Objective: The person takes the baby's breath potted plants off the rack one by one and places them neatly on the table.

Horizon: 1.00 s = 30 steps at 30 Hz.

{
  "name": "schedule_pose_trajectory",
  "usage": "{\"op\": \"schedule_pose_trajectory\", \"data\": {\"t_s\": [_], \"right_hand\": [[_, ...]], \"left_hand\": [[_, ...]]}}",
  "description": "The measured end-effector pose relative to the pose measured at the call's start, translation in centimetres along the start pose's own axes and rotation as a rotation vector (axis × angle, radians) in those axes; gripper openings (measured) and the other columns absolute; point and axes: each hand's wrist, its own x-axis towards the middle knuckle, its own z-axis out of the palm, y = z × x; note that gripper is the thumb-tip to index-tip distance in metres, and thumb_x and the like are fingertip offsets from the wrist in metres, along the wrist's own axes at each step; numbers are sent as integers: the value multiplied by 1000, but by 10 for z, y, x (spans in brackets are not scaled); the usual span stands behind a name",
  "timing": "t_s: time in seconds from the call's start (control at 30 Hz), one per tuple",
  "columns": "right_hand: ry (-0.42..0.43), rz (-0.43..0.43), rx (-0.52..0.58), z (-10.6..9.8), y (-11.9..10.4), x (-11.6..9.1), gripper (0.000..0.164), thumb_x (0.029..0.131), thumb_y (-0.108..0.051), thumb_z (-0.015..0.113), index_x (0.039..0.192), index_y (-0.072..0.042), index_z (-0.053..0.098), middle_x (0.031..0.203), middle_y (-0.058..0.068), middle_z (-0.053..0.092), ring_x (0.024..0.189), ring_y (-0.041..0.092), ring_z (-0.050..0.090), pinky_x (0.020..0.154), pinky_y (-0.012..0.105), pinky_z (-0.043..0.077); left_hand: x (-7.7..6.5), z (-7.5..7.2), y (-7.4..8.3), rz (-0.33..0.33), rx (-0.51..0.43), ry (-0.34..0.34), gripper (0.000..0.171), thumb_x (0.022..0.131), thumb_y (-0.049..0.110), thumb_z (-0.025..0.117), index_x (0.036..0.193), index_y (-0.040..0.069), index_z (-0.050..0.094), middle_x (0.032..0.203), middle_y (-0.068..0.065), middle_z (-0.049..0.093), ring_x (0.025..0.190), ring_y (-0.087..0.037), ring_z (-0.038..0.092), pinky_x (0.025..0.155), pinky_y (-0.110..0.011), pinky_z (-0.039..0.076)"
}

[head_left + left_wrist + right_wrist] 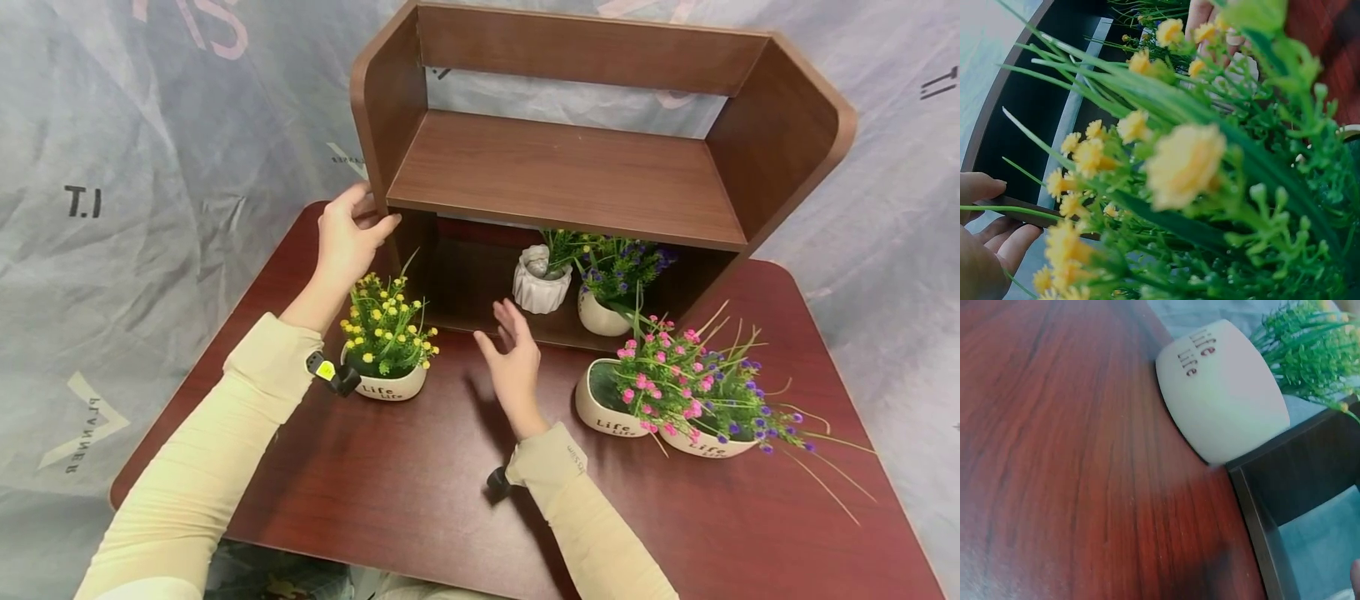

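Reaches toward the far left with the left arm [198, 450], gripping between the thumb [386, 227] and fingers [352, 198] of the left hand [347, 233]. Extends the right arm [600, 525] from the near right, holding the right hand [515, 367] nearer with relaxed fingers pointing far.

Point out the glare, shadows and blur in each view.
Head view: soft glare on the tabletop, a shadow beside the right hand, and the shelf dark inside its lower compartment; left wrist view: the largest yellow flower out of focus, close to the lens; right wrist view: the white pot washed pale, a soft-edged shadow low in the picture.
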Motion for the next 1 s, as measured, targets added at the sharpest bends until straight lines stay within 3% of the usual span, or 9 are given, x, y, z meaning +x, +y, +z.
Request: {"op": "schedule_pose_trajectory", "data": {"t_s": [0.17, 0.47, 0.77, 1.0], "right_hand": [[158, 43, -15, -3, 2, 3, 60, 87, -11, 72, 140, 0, 47, 138, 15, 57, 130, 26, 53, 110, 38, 43], [362, 95, -145, -6, 18, 16, 64, 87, -14, 72, 143, -1, 44, 146, 16, 48, 135, 28, 47, 113, 36, 39], [434, 134, -218, -13, 23, 34, 70, 85, -16, 74, 145, -1, 41, 147, 17, 46, 138, 28, 42, 115, 39, 34], [426, 197, -198, -15, 28, 47, 73, 87, -17, 72, 148, -2, 36, 153, 16, 39, 143, 27, 35, 119, 37, 28]], "left_hand": [[0, 0, 0, -17, 8, -6, 42, 88, 10, 69, 129, 11, 60, 123, -17, 67, 111, -27, 66, 73, -21, 58], [0, -1, 0, -18, -7, -16, 44, 88, 9, 69, 131, 11, 59, 124, -18, 66, 111, -28, 66, 65, -13, 54], [0, -1, 0, -27, -7, -23, 44, 88, 10, 69, 131, 12, 58, 122, -19, 67, 110, -28, 67, 63, -11, 52], [1, -1, 1, -35, -13, -26, 44, 88, 10, 70, 130, 12, 59, 122, -19, 67, 110, -28, 67, 63, -11, 52]]}}
